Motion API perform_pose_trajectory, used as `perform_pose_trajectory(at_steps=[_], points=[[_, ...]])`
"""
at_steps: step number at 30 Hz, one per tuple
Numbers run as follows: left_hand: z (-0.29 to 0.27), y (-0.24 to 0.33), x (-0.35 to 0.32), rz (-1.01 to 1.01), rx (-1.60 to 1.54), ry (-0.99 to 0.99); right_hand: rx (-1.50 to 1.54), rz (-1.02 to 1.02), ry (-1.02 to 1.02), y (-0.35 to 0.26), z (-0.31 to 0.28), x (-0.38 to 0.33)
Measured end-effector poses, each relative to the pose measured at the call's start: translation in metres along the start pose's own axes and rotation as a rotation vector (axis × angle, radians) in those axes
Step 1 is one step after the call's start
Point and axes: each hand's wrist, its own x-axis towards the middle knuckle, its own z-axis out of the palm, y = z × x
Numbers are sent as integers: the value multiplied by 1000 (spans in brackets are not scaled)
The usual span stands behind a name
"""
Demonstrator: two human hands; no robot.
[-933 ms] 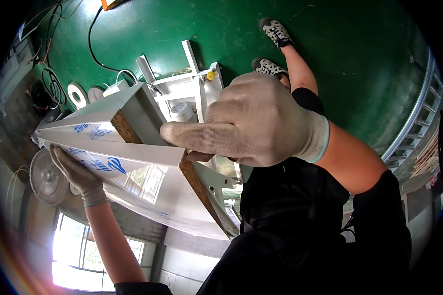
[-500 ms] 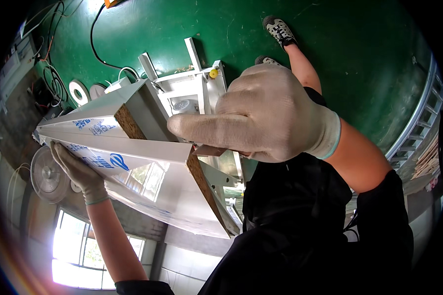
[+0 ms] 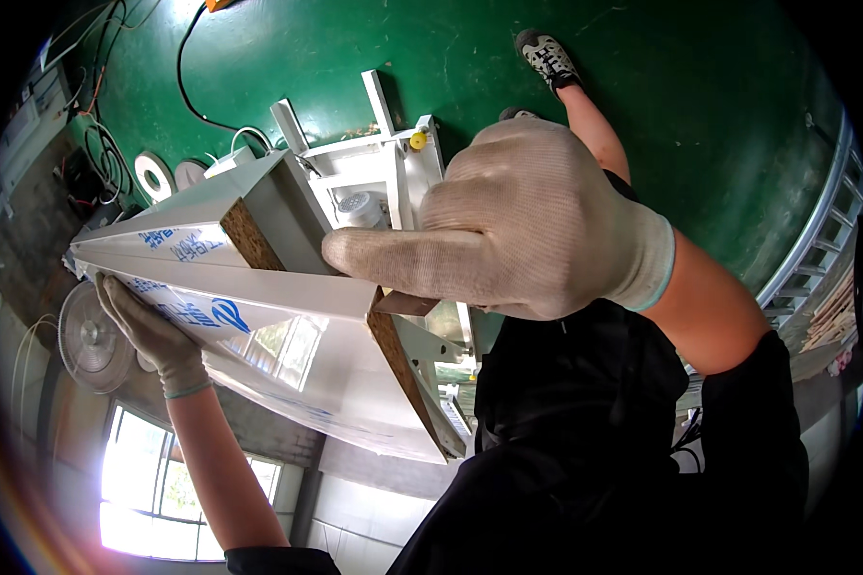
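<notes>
White panel [image 3: 345, 379] had a glossy face that mirrored a window, blue printing along its upper left part, and a raw brown chipboard edge [image 3: 406, 383] slanting down toward the person's body. It stood tilted in front of the person and to the left, just beside a second white panel [image 3: 173, 235] with a similar chipboard end. The left hand [image 3: 153, 331], in a pale knit glove, lay flat against the far part of the face, its grip straight and uncurled. The right hand [image 3: 547, 220], gloved alike, was at the near upper corner, its grip clamped on a small flat brown piece [image 3: 406, 304]. Whether that piece touched the chipboard edge or only sat close to it, I could not tell. Most of it was hidden beneath the glove, as were the curled fingertips. The panel's far end shrank into shadowed clutter and was hard to make out; its back and whatever supported it were out of sight.
</notes>
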Motion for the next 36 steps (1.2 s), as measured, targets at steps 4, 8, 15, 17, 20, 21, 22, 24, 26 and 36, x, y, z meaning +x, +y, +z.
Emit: perform_pose_trajectory(at_steps=[4,8,15,17,20,21,22,24,26,36], points=[[-3,-5,1,77,100,-10,7,10,-4,-1,0,1],[1,1,0,60,83,-5,23,-50,58,4,4,-1],[7,8,-3,-34,17,-26,-101,111,-59,-24,-6,-2],[7,9,-3,-48,0,-31,-163,114,-97,-30,-13,0],[5,14,-4,-60,-12,-38,-269,94,-186,-39,-29,9],[5,18,-6,-71,-25,-36,-274,73,-161,-37,-28,9],[7,18,-6,-84,-42,-39,-283,56,-140,-36,-26,9],[12,12,-6,-88,-57,-25,-246,0,-34,-20,-8,0],[9,22,-8,-80,-49,-24,-176,-61,31,-5,2,0],[9,10,-4,-29,-38,-55,-353,-77,-170,-14,-34,21]])
